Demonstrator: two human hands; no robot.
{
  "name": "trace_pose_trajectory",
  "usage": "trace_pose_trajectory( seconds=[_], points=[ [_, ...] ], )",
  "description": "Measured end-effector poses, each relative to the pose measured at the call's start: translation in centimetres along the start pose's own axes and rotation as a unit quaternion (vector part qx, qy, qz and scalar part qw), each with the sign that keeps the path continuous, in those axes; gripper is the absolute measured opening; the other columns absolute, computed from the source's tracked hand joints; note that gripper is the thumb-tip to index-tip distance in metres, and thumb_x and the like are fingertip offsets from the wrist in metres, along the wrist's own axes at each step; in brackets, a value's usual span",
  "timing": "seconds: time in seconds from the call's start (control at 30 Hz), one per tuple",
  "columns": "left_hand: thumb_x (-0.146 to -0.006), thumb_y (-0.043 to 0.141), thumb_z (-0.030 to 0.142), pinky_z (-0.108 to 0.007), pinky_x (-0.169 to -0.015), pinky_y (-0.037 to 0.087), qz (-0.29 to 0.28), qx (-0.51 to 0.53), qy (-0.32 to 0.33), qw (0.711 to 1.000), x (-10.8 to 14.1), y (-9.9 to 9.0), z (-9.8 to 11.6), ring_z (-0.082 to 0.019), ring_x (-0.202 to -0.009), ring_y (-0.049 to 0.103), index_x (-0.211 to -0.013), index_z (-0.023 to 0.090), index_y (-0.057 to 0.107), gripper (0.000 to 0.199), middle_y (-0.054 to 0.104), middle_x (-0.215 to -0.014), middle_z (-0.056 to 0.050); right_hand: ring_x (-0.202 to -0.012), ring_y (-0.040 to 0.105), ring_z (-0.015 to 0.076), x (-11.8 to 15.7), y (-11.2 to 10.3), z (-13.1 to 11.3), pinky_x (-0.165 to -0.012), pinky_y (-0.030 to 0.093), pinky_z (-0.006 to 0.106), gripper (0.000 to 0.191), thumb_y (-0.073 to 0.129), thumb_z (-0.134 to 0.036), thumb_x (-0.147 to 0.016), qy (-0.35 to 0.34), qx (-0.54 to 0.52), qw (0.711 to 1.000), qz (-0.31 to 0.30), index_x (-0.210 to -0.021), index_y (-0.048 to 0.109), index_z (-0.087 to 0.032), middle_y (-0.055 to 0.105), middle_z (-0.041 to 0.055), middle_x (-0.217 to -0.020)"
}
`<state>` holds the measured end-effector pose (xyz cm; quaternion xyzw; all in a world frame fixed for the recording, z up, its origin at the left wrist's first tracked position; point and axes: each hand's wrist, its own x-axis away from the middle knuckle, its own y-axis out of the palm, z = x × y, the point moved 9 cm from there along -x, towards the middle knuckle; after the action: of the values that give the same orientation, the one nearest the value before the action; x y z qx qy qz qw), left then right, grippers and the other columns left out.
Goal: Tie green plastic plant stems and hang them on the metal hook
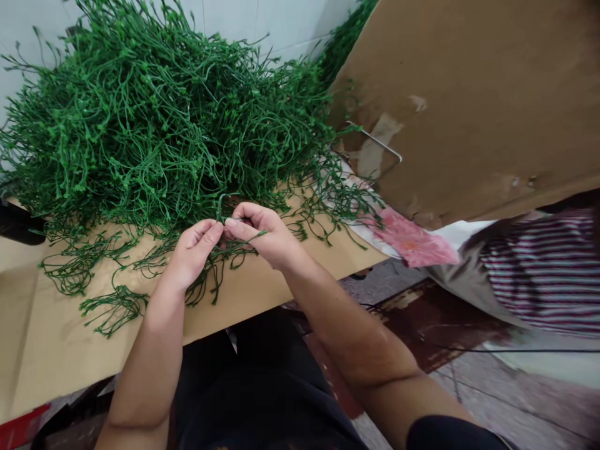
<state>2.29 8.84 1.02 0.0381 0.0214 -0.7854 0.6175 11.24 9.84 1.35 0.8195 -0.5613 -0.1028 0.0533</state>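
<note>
My left hand (197, 247) and my right hand (262, 234) meet fingertip to fingertip over the front of the table. Both pinch thin green artificial plant stems (220, 206), whose ends poke out above and below my fingers. One strand crosses my right palm. Exactly where the stems join is hidden by my fingertips. Right behind my hands rises a big heap of green artificial stems (159, 119) with small budded tips. Loose bunches of the same stems (117, 306) lie to the left of my left hand.
Cardboard (244, 290) covers the tabletop. At the right stands a large cardboard panel (478, 106) with a bent metal wire (375, 140) against it. Pink plastic (412, 240) and a striped cloth (548, 269) lie at the right. A black object (21, 224) sits at the left edge.
</note>
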Motion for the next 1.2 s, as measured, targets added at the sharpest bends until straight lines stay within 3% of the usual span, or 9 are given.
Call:
trace_pose_trajectory(
  seconds=[0.1,0.23,0.33,0.5,0.63,0.83,1.07,1.2],
  points=[
    [-0.071,0.061,0.055,-0.022,-0.056,0.039,-0.032,-0.018,-0.012,0.999,0.1,0.9,0.2,-0.009,-0.059,0.045,-0.068,0.015,0.058,0.040,0.052,-0.062,0.002,-0.044,0.030,0.0018,-0.1,-0.2,1.1,-0.040,0.024,0.017,0.048,0.070,-0.055,-0.061,0.043,-0.067,0.997,-0.005,-0.061,0.039,-0.018,0.040,-0.0078,-0.052],
    [-0.075,0.060,0.048,-0.024,-0.067,0.044,-0.048,-0.015,0.016,0.999,0.1,1.3,0.8,-0.011,-0.069,0.052,-0.073,0.016,0.060,0.032,0.060,-0.073,-0.001,-0.046,0.036,0.0030,-0.1,0.4,1.8,-0.041,0.028,0.017,0.046,0.066,-0.054,-0.067,0.066,-0.125,0.989,-0.047,-0.057,0.040,-0.017,0.042,-0.0060,-0.054],
    [-0.078,0.057,0.044,-0.025,-0.072,0.044,-0.045,-0.047,0.022,0.998,0.0,1.1,0.5,-0.012,-0.073,0.053,-0.073,0.015,0.060,0.029,0.060,-0.073,-0.001,-0.050,0.041,0.0046,-0.2,0.4,0.9,-0.047,0.034,0.019,0.043,0.066,-0.053,-0.068,0.047,-0.043,0.995,-0.080,-0.060,0.047,-0.015,0.046,-0.0045,-0.055],
    [-0.078,0.058,0.036,-0.024,-0.069,0.041,-0.031,-0.167,0.026,0.985,-0.1,0.9,0.0,-0.011,-0.070,0.049,-0.078,0.015,0.061,0.021,0.057,-0.072,0.000,-0.051,0.036,0.0052,-0.2,-0.6,-1.2,-0.048,0.030,0.021,0.037,0.065,-0.049,-0.071,-0.010,0.140,0.983,-0.116,-0.065,0.053,-0.013,0.043,-0.0047,-0.055],
    [-0.078,0.058,0.035,-0.025,-0.067,0.040,-0.046,-0.202,0.031,0.978,-0.1,1.4,0.1,-0.011,-0.068,0.047,-0.076,0.015,0.061,0.020,0.054,-0.071,0.001,-0.051,0.032,0.0051,-0.2,-1.3,-1.8,-0.047,0.026,0.021,0.041,0.056,-0.054,-0.077,-0.033,0.141,0.984,-0.099,-0.066,0.050,-0.015,0.038,-0.0050,-0.056],
    [-0.078,0.057,0.039,-0.026,-0.065,0.038,-0.040,-0.222,0.023,0.974,0.0,1.2,0.3,-0.012,-0.067,0.045,-0.071,0.015,0.060,0.026,0.050,-0.068,0.000,-0.051,0.031,0.0046,-0.2,-0.3,-0.9,-0.046,0.025,0.020,0.043,0.064,-0.055,-0.070,-0.020,0.124,0.984,-0.125,-0.067,0.049,-0.015,0.038,-0.0060,-0.055],
    [-0.085,0.046,0.037,-0.025,-0.068,0.040,-0.076,-0.201,0.029,0.976,0.1,1.7,0.7,-0.012,-0.067,0.048,-0.072,0.016,0.060,0.028,0.054,-0.068,0.000,-0.044,0.031,0.0031,-0.4,-0.6,1.2,-0.043,0.020,0.019,0.043,0.067,-0.051,-0.069,0.047,-0.092,0.988,-0.114,-0.063,0.042,-0.017,0.040,-0.0071,-0.049],
    [-0.083,0.050,0.037,-0.025,-0.072,0.043,-0.071,-0.174,0.021,0.982,0.1,1.5,0.5,-0.013,-0.072,0.054,-0.077,0.016,0.063,0.025,0.063,-0.076,-0.002,-0.044,0.032,0.0026,-0.5,-0.4,1.7,-0.041,0.019,0.017,0.039,0.070,-0.046,-0.069,0.059,-0.132,0.983,-0.113,-0.064,0.044,-0.016,0.040,-0.0075,-0.049]
  ],
)
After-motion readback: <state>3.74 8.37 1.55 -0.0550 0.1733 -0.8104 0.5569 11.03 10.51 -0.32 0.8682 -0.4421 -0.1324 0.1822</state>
